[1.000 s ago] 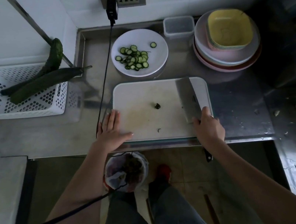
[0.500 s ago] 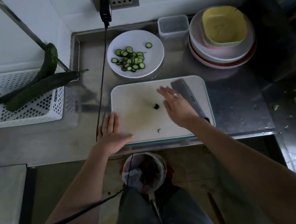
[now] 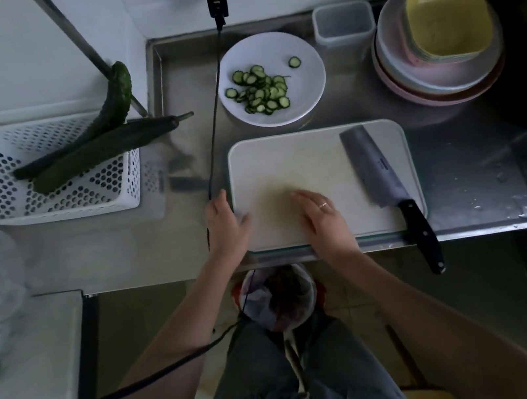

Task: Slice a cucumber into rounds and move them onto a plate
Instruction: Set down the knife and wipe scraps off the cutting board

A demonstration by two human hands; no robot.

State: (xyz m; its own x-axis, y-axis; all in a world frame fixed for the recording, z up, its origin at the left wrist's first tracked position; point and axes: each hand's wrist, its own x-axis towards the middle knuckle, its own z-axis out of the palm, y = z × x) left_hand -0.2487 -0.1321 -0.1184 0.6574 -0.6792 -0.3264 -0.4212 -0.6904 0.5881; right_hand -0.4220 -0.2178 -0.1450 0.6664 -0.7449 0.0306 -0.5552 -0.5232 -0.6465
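Observation:
A white plate (image 3: 304, 54) behind the cutting board holds a heap of cucumber rounds (image 3: 260, 91). The white cutting board (image 3: 311, 160) lies on the steel counter. A cleaver (image 3: 378, 170) rests on the board's right side, its black handle sticking out over the counter edge. My left hand (image 3: 226, 226) rests on the board's left edge, thumb on the board. My right hand (image 3: 321, 216) lies flat on the board's near middle, fingers straight, covering the spot where the cucumber scraps lay. Two whole cucumbers (image 3: 99, 149) lie across a white basket.
The white perforated basket (image 3: 48, 199) stands at the left. A clear container (image 3: 343, 24) and a stack of plates and bowls (image 3: 437, 44) stand at the back right. A black cable (image 3: 213, 128) runs from the wall socket down past the board's left edge. A lined bin (image 3: 277, 297) sits below the counter.
My right hand let go of the cleaver, reached over the board, then swept back to the near middle. The dark cucumber scraps on the board are out of sight now.

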